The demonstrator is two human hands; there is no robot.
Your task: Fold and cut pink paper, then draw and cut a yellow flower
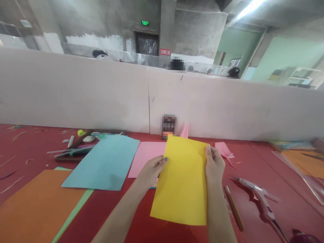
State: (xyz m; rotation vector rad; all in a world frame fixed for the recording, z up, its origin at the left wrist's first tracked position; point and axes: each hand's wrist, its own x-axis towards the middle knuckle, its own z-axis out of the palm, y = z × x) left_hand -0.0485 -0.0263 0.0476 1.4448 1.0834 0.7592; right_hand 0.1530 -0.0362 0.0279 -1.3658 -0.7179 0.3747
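A sheet of yellow paper is held up over the red table, slightly tilted. My left hand pinches its left edge, thumb on the front face. At the upper right edge, my right hand grips the same sheet, also with the thumb in front. Behind the yellow sheet and partly hidden by it lies pink paper. To the left, a light blue sheet rests partly over orange paper and green paper.
A glue gun with its cord and a brown stick-like tool lie right of my arm. A dark tray of tools stands at the left. Folded pink paper lies at the back. A white partition borders the table.
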